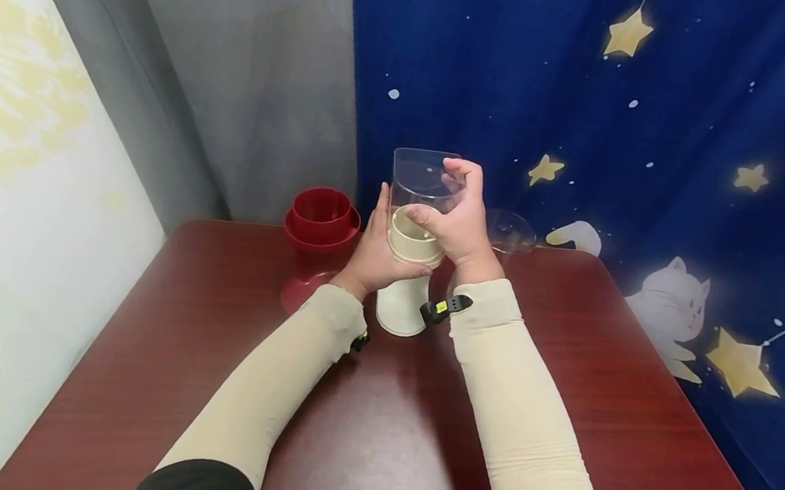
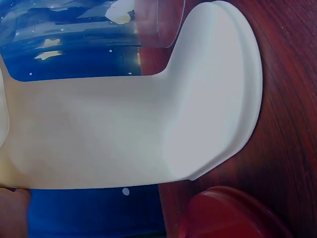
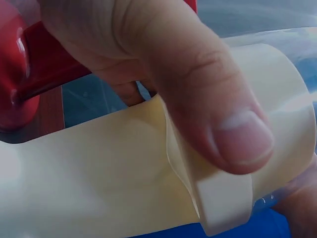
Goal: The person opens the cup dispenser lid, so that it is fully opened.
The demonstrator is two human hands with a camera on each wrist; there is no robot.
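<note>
A cream plastic stand [image 1: 401, 312] with a wide curved foot rises from the table to a round collar. My left hand [image 1: 374, 255] grips it just under the collar; in the right wrist view its thumb [image 3: 237, 134] lies across the collar rim. A clear plastic container [image 1: 416, 173] sits around the top of the collar. On its right side, my right hand [image 1: 463, 224] holds the container, thumb in front and fingers curled behind. The left wrist view shows the stand's column and foot [image 2: 213, 89] close up.
A similar red stand [image 1: 321, 243] is on the table just left of my left hand. Behind my right wrist stands another clear container [image 1: 511, 233]. Close behind the table [image 1: 376, 430] hang a grey curtain [image 1: 260, 78] and a blue starry curtain [image 1: 519, 77].
</note>
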